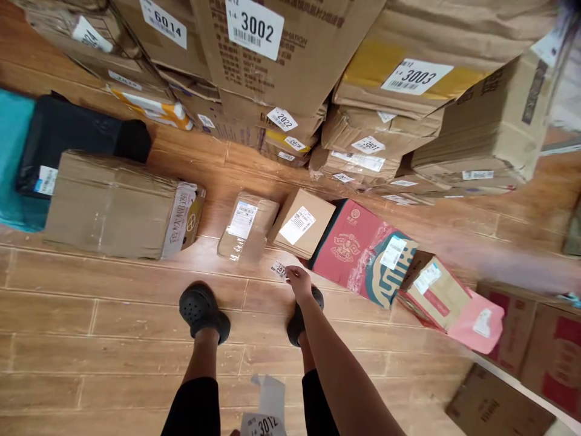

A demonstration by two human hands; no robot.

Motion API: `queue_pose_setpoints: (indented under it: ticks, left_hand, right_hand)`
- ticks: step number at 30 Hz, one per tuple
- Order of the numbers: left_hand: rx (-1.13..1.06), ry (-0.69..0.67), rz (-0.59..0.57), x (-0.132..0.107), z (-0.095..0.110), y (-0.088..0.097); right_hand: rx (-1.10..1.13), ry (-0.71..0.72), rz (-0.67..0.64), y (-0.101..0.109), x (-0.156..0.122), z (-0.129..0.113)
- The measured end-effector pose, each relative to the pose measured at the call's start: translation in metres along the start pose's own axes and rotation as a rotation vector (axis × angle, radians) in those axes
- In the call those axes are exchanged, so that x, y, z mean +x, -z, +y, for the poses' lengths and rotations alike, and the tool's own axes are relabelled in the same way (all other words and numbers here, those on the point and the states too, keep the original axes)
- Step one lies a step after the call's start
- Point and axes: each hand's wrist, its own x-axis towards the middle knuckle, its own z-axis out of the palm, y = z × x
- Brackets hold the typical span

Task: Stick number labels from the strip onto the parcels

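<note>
Pinching numbered sticker in my right hand over near small box for labelling; left hand unseen, sticker sheet below.

Right hand pinching numbered label, small taped parcel just beyond, stacked cartons

Wood-plank floor, stacked cardboard boxes, daylight
</note>
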Motion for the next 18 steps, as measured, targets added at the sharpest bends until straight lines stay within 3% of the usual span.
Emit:
queue_pose_setpoints:
  ticks: [5,8,11,18]
  left_hand:
    - [0.043,-0.045,-0.002,0.113,0.031,-0.037]
    - [0.049,-0.08,0.01,0.157,0.035,-0.05]
    - [0.047,-0.112,0.028,0.173,0.026,-0.052]
    - [0.005,-0.15,0.075,0.182,0.005,-0.05]
  right_hand:
    - [0.022,-0.014,0.006,0.001,0.003,-0.002]
    - [0.021,-0.025,0.019,-0.001,0.006,0.0]
    - [0.009,-0.02,0.072,-0.005,0.015,0.005]
    - [-0.011,0.037,0.334,-0.019,0.052,0.015]
